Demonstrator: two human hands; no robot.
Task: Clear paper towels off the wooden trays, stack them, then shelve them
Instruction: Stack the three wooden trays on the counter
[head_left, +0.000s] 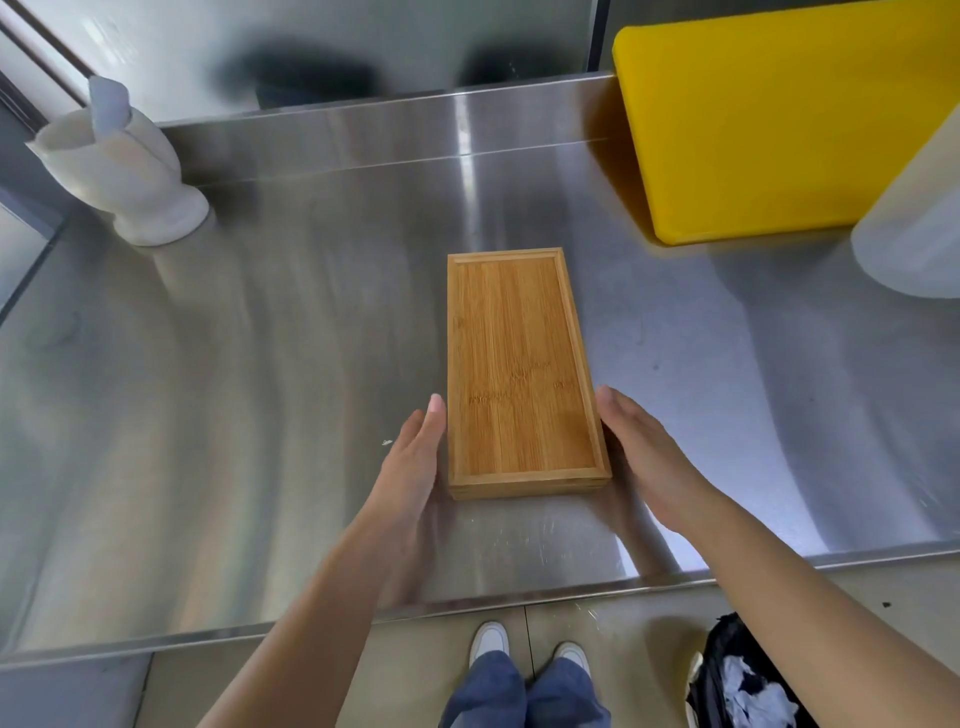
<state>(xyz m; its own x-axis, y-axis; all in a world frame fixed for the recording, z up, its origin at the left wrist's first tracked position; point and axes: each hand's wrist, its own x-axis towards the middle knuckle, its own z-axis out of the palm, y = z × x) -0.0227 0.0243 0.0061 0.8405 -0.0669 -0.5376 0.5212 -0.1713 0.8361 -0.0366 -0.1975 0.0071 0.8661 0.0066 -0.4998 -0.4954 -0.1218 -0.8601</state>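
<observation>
On the shiny metal desk (260, 364) I see the wooden trays (522, 364) stacked in the middle with no paper on them, my left hand (415, 462) and right hand (641, 457) open flat against their sides, so only shelving is left, and I see no words anywhere.

matt, grained bamboo trays (519, 364) – on a brushed, shiny steel table (260, 364).

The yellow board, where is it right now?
In the head view, the yellow board stands at the far right of the steel counter, leaning against the back wall, beyond the stacked wooden trays.
</observation>
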